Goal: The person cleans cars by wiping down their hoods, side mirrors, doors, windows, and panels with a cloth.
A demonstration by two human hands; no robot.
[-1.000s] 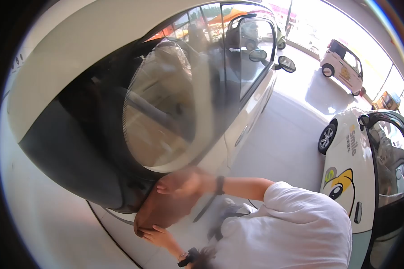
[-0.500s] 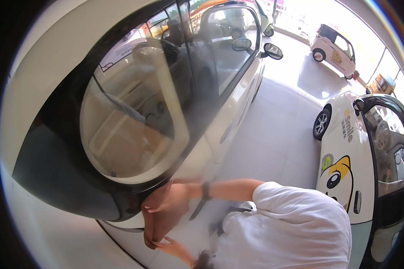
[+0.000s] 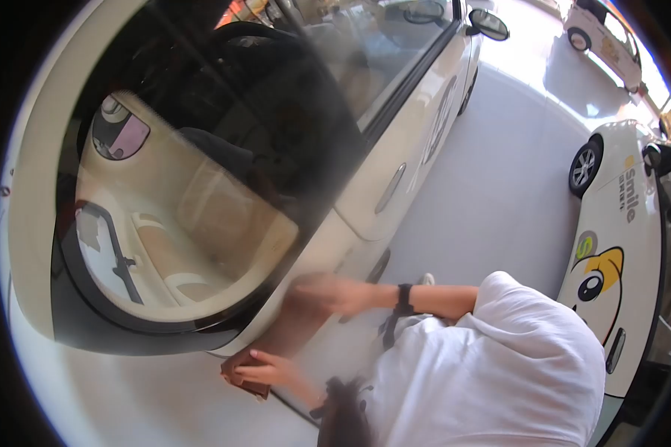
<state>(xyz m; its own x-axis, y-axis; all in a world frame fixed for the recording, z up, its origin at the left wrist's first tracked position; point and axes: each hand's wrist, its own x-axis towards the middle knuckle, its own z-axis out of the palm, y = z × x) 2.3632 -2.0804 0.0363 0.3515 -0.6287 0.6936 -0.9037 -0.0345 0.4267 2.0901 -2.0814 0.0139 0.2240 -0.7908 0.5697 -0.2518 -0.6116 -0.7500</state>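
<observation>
A brown cloth stretches between my two hands beside the rear side of a cream-white small car. My right hand, with a dark band on its wrist, is closed on the cloth's upper end, close to the bodywork; motion blurs its fingers. Lower down, my left hand is wrapped over the folded lower end, fingers lying across it. Just beyond the cloth is the car's rounded rear window, with a black surround. Beige seats show dimly through the glass.
A second white car with a cartoon face and the word "Smile" stands on the right. Another small car is at the far right. The door mirror sticks out over the shiny pale floor. Dark hair hangs by my left arm.
My view has turned, and the cars on the right have shifted rightward. My right hand has moved up and away from my left, drawing the cloth out between them. More of the car's interior shows.
</observation>
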